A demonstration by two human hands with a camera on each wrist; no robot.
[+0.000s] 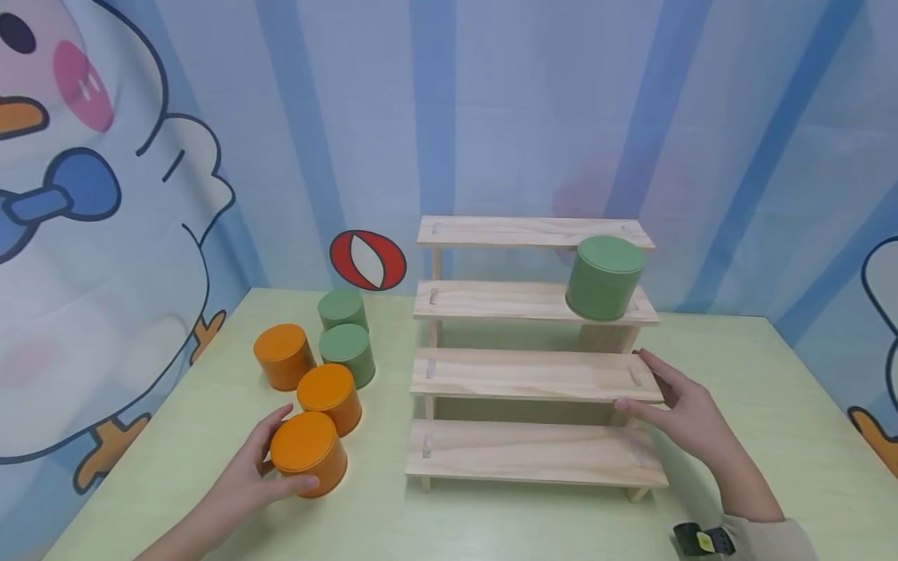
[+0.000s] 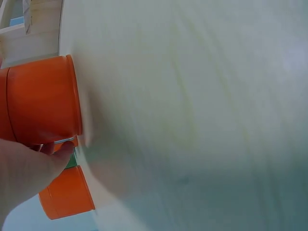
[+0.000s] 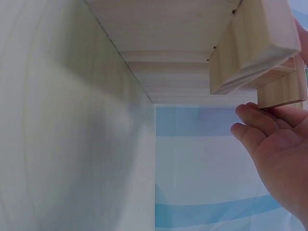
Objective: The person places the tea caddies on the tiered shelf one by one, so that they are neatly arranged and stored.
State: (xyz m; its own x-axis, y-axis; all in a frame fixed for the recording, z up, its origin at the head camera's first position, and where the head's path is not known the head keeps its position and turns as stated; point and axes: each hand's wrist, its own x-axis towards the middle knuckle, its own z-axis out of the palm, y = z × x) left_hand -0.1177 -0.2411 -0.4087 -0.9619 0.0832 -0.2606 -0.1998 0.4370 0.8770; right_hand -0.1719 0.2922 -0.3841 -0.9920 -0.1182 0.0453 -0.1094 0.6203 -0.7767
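Observation:
My left hand [image 1: 251, 466] holds the nearest orange round tin [image 1: 312, 456], thumb on its near side and fingers round the far left. In the left wrist view that tin [image 2: 43, 98] stands close to the table surface; whether it touches cannot be told. My right hand [image 1: 686, 409] grips the right end of a wooden stepped shelf [image 1: 526, 375] at its second board from the front, thumb at the front edge, fingers behind. The right wrist view shows the hand [image 3: 276, 139] beside the shelf's side supports. A green round tin [image 1: 606, 279] stands on the third board's right end.
Behind the held tin stand two more orange tins [image 1: 330, 399] and two green tins [image 1: 347, 352], grouped left of the shelf. A printed cloth backdrop [image 1: 533, 109] rises behind the pale table [image 1: 505, 530]. The lowest board [image 1: 533, 452] is nearest me.

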